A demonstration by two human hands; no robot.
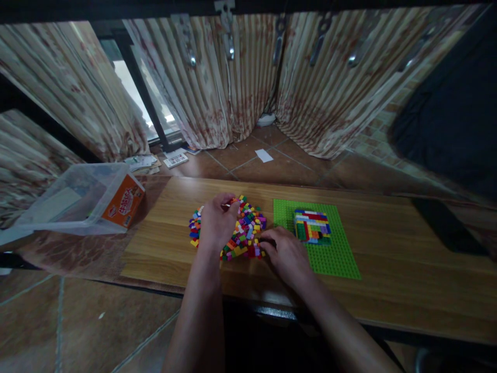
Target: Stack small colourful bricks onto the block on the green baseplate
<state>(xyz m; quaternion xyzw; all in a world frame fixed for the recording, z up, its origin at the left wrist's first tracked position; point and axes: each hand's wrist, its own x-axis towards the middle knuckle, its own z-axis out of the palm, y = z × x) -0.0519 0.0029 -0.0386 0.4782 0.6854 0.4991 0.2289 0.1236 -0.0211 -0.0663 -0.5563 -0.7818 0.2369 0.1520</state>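
"Where are the loose bricks (248, 228)?"

"Heaped on the wooden counter (388, 254), left of the green baseplate (341, 261), which carries a multicoloured brick build (311, 226)."

"And the hands?"

"The left hand (217, 223) is over the heap, thumb and finger curled; the right hand (286, 252) is at its near right edge, fingers bent. I can't tell whether either grip has closed on a brick."

"Farther out?"

"A clear plastic box (58, 226) with an orange label (124, 202) to the left, striped curtains (306, 103) beyond."

The orange label (125, 203) on the clear box (91, 178) and the white booklet (176, 160) bear print too blurred to read.
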